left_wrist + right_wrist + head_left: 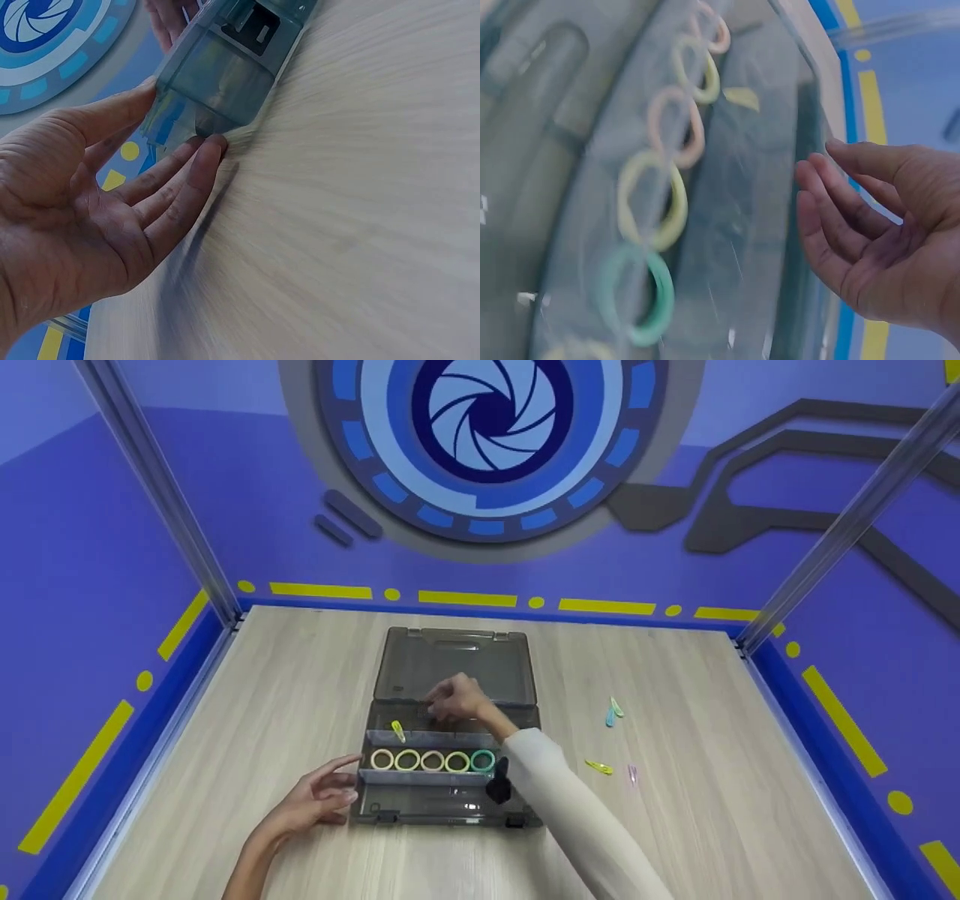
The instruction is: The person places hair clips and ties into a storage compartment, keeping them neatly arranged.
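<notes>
A translucent grey plastic box [450, 802] lies on the table with its lid [457, 667] folded open to the back. Several hair ties [407, 760] in pink, yellow and teal stand in a row in its middle compartment. One yellow hair clip [398, 731] is in the compartment behind them, also visible as a pale yellow clip [742, 98] in the right wrist view. My right hand [457, 697] hovers over the box's back part, fingers loosely bent around nothing [889, 232]. At the box's left side, my left hand [311, 799] touches the wall with relaxed fingertips [206, 154].
Right of the box, a green clip [616, 707] and a blue clip [610, 718] lie close together. Nearer the front are another yellow clip [599, 767] and a pink clip [633, 775]. Blue printed walls [487, 574] enclose the table at the back and sides.
</notes>
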A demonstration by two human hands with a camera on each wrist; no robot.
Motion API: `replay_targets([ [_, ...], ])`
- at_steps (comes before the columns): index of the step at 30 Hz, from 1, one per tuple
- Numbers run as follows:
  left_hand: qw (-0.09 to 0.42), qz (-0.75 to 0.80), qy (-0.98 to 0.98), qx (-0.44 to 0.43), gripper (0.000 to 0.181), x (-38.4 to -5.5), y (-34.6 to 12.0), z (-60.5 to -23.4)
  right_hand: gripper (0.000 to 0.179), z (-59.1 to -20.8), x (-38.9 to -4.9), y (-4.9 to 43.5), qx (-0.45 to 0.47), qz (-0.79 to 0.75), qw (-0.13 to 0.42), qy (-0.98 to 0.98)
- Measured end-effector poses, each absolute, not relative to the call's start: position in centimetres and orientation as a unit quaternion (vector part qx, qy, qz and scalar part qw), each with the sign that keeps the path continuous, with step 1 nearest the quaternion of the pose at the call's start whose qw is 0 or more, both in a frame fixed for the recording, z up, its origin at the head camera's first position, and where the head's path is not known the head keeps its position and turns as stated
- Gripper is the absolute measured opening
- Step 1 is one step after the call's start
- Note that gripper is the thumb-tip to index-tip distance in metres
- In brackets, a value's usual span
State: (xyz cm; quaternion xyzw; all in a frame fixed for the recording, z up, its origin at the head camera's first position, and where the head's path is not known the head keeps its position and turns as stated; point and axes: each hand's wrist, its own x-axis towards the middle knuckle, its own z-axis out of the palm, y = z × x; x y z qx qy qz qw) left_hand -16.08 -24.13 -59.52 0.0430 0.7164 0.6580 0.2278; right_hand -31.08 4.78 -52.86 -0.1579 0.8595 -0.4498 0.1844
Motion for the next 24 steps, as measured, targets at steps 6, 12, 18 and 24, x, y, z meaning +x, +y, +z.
replay_targets([
  [6,0.225,0.654,0.72,0.05,0.072,-16.2,-24.2,-59.5,0.027,-53.0,-32.1,10.0,-0.12,-0.499,0.19,0.837],
  [12,0.233,0.655,0.717,0.051,0.074,-16.0,-24.2,-59.5,0.031,-53.5,-32.3,15.5,-0.089,-0.524,0.195,0.824],
  [18,0.24,0.663,0.708,0.042,0.074,-16.0,-24.2,-59.5,0.038,-53.9,-32.2,20.7,-0.05,-0.553,0.204,0.806],
  [24,0.241,0.658,0.713,0.029,0.073,-16.0,-24.2,-59.4,0.042,-54.4,-31.8,25.2,-0.027,-0.567,0.195,0.8],
])
